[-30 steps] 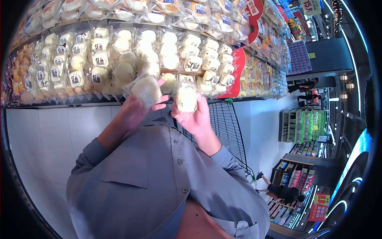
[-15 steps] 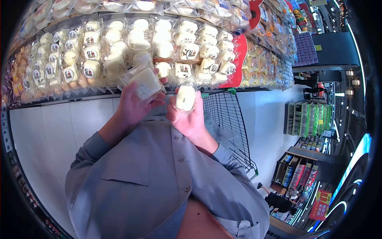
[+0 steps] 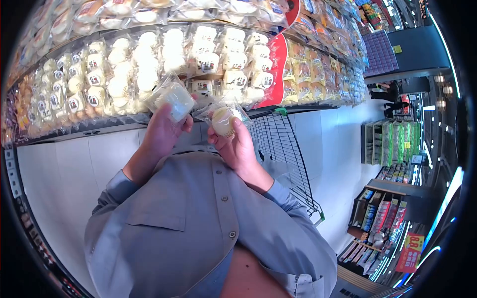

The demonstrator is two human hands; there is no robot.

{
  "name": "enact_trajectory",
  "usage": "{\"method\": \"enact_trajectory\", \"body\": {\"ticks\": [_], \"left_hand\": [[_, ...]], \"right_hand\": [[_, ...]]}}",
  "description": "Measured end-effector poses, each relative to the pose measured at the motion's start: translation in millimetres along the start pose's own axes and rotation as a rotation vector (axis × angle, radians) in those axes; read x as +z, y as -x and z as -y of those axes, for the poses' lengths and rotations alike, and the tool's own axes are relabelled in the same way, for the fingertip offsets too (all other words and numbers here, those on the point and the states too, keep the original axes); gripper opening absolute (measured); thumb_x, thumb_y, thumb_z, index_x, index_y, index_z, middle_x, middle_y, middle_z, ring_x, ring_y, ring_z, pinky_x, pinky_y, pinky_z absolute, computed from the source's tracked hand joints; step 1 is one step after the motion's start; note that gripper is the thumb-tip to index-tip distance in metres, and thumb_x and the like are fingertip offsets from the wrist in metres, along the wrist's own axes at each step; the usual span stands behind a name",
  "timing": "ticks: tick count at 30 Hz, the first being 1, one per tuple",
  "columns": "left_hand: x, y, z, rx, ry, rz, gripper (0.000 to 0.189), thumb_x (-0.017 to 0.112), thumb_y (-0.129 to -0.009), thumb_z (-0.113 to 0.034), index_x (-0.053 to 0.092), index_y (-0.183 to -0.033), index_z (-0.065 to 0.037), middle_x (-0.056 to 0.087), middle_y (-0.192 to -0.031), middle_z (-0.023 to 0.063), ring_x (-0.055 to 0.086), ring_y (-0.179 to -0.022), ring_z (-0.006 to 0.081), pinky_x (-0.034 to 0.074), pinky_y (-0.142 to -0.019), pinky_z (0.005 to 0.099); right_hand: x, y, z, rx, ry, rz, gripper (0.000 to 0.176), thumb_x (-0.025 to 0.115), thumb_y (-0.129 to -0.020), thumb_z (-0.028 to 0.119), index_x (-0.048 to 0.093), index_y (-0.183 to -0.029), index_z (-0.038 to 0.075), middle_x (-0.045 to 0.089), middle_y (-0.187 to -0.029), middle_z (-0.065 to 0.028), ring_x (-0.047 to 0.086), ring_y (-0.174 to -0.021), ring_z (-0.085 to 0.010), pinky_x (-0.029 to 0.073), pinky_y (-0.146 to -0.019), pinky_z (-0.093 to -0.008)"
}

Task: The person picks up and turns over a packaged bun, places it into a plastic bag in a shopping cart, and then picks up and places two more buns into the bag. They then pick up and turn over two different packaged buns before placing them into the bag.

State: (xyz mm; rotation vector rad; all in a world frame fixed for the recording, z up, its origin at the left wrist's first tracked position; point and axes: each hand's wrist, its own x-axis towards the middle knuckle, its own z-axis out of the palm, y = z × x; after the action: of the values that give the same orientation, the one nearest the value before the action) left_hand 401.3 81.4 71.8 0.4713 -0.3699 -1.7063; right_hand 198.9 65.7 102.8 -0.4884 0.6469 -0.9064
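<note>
My left hand [image 3: 165, 125] is closed on a pale, squarish wrapped pastry [image 3: 175, 101] in a clear packet, tilted in front of the shelf. Close beside it, my right hand [image 3: 234, 144] grips a smaller, pale round pastry [image 3: 222, 122] in clear film, thumb on its right side. The two packets are apart. Just beyond both hands, rows of similar white wrapped pastries [image 3: 119, 84] fill the shelf, several with printed round labels. Glare hides the print on the packet in my left hand.
A black wire shopping cart [image 3: 283, 144] with green corners stands to the right of my right arm. A red shelf divider [image 3: 276, 69] separates the white pastries from yellowish packets [image 3: 303, 84]. Farther right are a green-sided display [image 3: 397, 141] and a red sale sign [image 3: 411, 253].
My right hand has turned its pastry, so a rounder side with a curved edge now shows. The left packet has tilted slightly. The shelf appears shifted left in view.
</note>
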Motion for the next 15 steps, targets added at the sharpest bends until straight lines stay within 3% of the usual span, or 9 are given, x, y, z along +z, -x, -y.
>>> {"method": "enact_trajectory", "body": {"ticks": [2,3,5,6,8,11,15], "left_hand": [[9.4,-6.7,2.1,0.101,-0.216,0.008,0.061,0.058,-0.095,-0.032,0.036,-0.144,-0.004,0.054,-0.133,0.0142,0.059,-0.084,0.0135,0.049,-0.072,0.0298],[6.9,-9.3,3.1,0.089,-0.226,0.018,0.061,0.058,-0.095,-0.032,0.036,-0.144,-0.004,0.054,-0.133,0.0142,0.059,-0.084,0.0135,0.049,-0.072,0.0298],[-2.9,-14.4,5.3,-0.066,-0.568,-0.069,0.067,0.065,-0.088,-0.012,0.032,-0.147,-0.004,0.05,-0.137,0.013,0.059,-0.102,0.0153,0.049,-0.086,0.0308],[2.5,-18.4,6.1,-0.081,-0.58,-0.056,0.067,0.065,-0.088,-0.012,0.032,-0.147,-0.004,0.05,-0.137,0.013,0.059,-0.102,0.0153,0.049,-0.086,0.0308],[17.2,-24.4,7.0,0.251,-0.79,0.087,0.075,0.066,-0.084,-0.003,0.029,-0.149,-0.004,0.045,-0.141,0.0123,0.05,-0.123,0.0184,0.042,-0.102,0.0331],[20.8,-31.6,-3.2,0.184,-0.943,0.174,0.077,0.067,-0.083,0.0,0.028,-0.15,-0.005,0.042,-0.144,0.0127,0.04,-0.134,0.0203,0.035,-0.109,0.0349],[23.4,-34.1,-8.5,0.206,-1.004,0.212,0.078,0.067,-0.083,0.002,0.027,-0.15,-0.004,0.039,-0.147,0.0121,0.04,-0.134,0.0208,0.034,-0.109,0.0353]], "right_hand": [[-3.3,3.2,3.2,-0.03,0.042,-0.027,0.05,0.052,-0.097,0.042,0.05,-0.128,0.003,0.058,-0.122,-0.0091,0.059,-0.093,-0.0187,0.048,-0.078,-0.0328],[-6.4,3.9,3.1,-0.024,0.035,-0.033,0.048,0.05,-0.098,0.041,0.05,-0.128,0.003,0.058,-0.122,-0.0088,0.059,-0.093,-0.0183,0.048,-0.078,-0.0323],[-9.5,5.9,2.0,-0.033,0.015,-0.049,0.047,0.048,-0.099,0.04,0.05,-0.127,0.003,0.057,-0.123,-0.0086,0.059,-0.093,-0.0179,0.047,-0.079,-0.0318],[-10.5,6.8,0.5,-0.044,-0.004,-0.036,0.046,0.047,-0.099,0.039,0.05,-0.127,0.003,0.057,-0.122,-0.0082,0.059,-0.093,-0.0175,0.047,-0.079,-0.0315],[-11.6,8.5,-4.5,-0.071,-0.04,-0.034,0.045,0.046,-0.1,0.038,0.051,-0.127,0.003,0.058,-0.121,-0.0079,0.059,-0.093,-0.0171,0.047,-0.08,-0.0311],[-12.9,11.0,-13.7,-0.129,-0.06,-0.096,0.044,0.047,-0.1,0.038,0.052,-0.126,0.003,0.059,-0.119,-0.0071,0.06,-0.093,-0.0168,0.048,-0.08,-0.0307],[-10.0,7.0,-21.0,-0.186,-0.045,-0.159,0.041,0.05,-0.098,0.036,0.053,-0.124,0.005,0.061,-0.114,-0.0062,0.061,-0.092,-0.0171,0.049,-0.078,-0.0308]]}}
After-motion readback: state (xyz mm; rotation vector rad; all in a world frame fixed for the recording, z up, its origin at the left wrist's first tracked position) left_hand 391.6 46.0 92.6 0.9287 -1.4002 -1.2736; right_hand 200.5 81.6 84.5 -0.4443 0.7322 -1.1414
